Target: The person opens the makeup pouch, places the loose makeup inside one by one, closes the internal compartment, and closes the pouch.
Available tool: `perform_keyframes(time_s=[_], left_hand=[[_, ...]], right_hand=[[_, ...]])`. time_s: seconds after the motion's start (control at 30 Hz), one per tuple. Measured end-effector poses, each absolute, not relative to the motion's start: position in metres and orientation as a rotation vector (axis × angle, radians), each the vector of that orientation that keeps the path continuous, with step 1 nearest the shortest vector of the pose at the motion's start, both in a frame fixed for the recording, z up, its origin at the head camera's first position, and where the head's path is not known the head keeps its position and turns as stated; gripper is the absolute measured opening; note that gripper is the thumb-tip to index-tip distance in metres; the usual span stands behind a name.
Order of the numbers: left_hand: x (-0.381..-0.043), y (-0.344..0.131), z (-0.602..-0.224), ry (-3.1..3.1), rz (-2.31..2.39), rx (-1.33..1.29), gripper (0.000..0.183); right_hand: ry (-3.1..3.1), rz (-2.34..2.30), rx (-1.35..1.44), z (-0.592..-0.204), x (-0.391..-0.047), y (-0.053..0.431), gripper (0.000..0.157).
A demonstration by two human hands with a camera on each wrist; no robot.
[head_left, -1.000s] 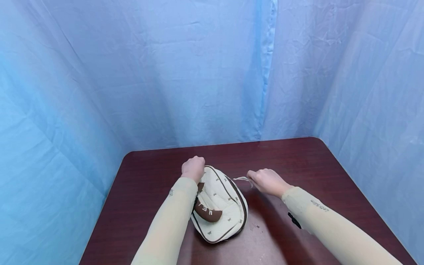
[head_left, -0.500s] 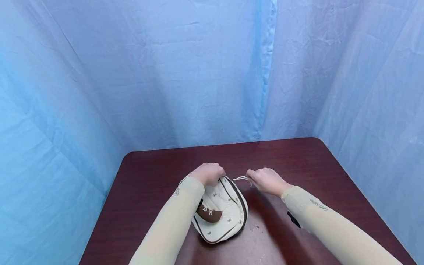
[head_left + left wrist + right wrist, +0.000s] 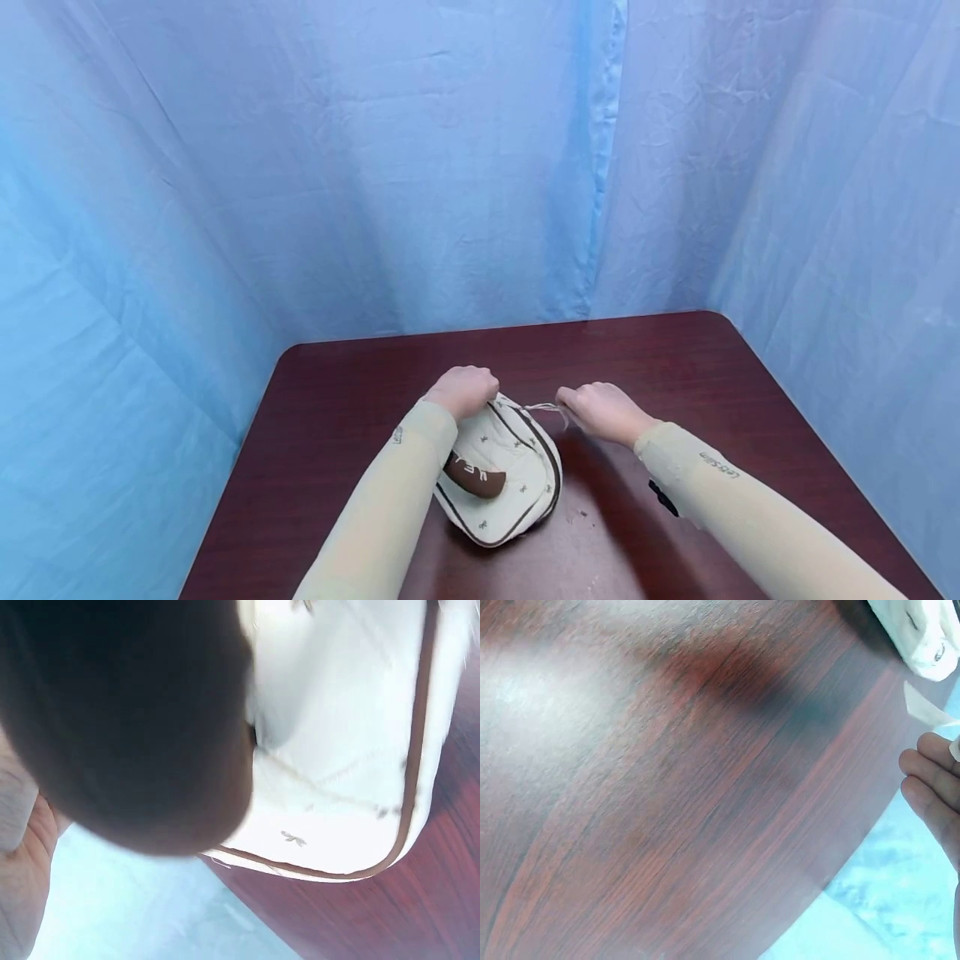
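A cream zip pouch (image 3: 517, 458) with brown piping and small bow prints lies on the dark red table. Its brown padded handle (image 3: 483, 482) bears white letters and is partly covered by my left sleeve. At the pouch's far corner my left hand (image 3: 462, 392) grips the fabric, its fingertips hidden behind the hand. My right hand (image 3: 603, 412), off to the right, pinches a thin white ribbon (image 3: 543, 407) that runs to the pouch's upper right edge. Up close in the left wrist view, a dark rounded shape (image 3: 135, 735) covers much of the pouch.
The wood-grain table (image 3: 675, 367) has rounded far corners. Light blue curtains (image 3: 465, 167) hang behind it and along both sides. A few small dark marks show on the tabletop right of the pouch.
My left hand has shifted right along the far side of the pouch to its corner, then slightly back left. The pouch has turned a little; my right hand stays nearly still with the ribbon.
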State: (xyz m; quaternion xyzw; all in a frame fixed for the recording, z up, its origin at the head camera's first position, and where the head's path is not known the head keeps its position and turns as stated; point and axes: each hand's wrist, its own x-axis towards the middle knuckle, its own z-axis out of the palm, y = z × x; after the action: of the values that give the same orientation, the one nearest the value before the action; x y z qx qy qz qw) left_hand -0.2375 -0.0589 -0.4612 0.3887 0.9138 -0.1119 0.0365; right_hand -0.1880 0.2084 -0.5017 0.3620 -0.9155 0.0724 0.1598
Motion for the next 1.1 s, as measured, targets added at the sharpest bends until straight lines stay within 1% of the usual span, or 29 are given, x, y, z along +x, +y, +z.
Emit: perform_keyframes(time_s=[0.17, 0.43, 0.87, 1.1], left_hand=[[-0.240, -0.072, -0.462, 2.850, -0.320, 1.073, 0.022], [-0.241, -0.087, -0.460, 2.882, -0.187, 0.974, 0.021], [-0.248, -0.104, -0.464, 2.825, -0.064, 0.721, 0.022], [-0.250, -0.110, -0.468, 2.799, -0.021, 0.645, 0.024]], right_hand=[[-2.664, 0.198, 0.973, -0.504, -0.187, 0.215, 0.018], [-2.655, 0.201, 0.982, -0.505, -0.189, 0.218, 0.019], [-2.722, 0.228, 0.933, -0.504, -0.184, 0.224, 0.015], [-2.715, 0.225, 0.947, -0.507, -0.184, 0.226, 0.015]])
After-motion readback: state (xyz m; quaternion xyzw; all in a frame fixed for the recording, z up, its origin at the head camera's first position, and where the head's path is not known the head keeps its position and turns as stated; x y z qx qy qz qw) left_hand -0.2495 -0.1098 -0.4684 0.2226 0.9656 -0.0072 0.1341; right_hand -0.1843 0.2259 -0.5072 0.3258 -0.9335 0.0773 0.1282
